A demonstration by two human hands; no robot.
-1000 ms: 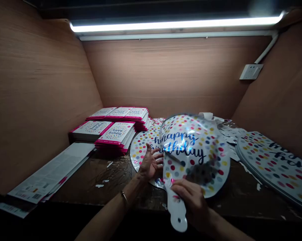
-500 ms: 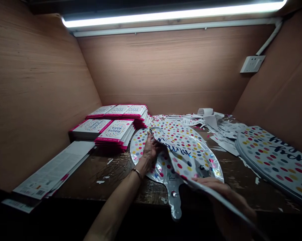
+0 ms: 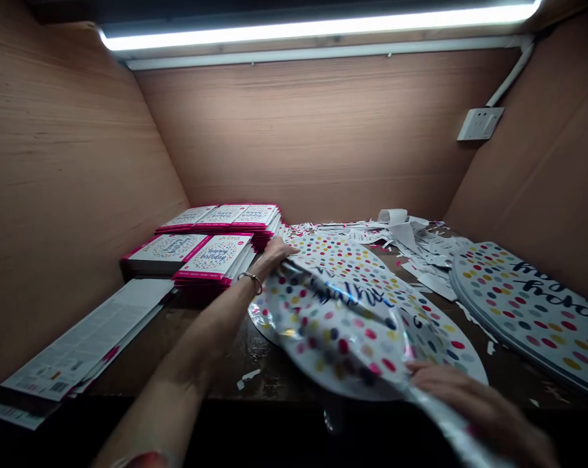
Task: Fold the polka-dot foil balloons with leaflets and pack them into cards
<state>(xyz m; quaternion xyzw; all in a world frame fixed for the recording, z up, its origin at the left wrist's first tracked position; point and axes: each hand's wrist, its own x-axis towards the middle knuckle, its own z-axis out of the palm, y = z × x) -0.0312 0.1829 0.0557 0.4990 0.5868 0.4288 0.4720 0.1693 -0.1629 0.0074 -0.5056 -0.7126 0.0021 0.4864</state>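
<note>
A flat foil balloon [image 3: 352, 312], white with coloured dots and dark lettering, lies across the middle of the worktop with part of it lifted and folded over. My left hand [image 3: 277, 252] is closed on its far left edge, near the card stacks. On the near right, my right hand [image 3: 474, 396], blurred by motion, grips the balloon's lower part, which trails off toward the bottom of the view. Beneath the lifted part a dotted layer shows on the worktop; whether it is the same balloon I cannot tell.
Stacks of pink-edged "happy birthday" cards [image 3: 213, 257] stand at the back left, with long printed card strips [image 3: 89, 338] before them. Paper scraps [image 3: 411, 237] lie at the back right. Several flat dotted balloons [image 3: 533, 305] are piled on the right. Wooden panels [image 3: 294, 136] enclose the worktop.
The lifted balloon has swung down and spread toward the front, now covering the tail that showed before. My left hand has shifted left and away from me; my right hand has moved right and lower.
</note>
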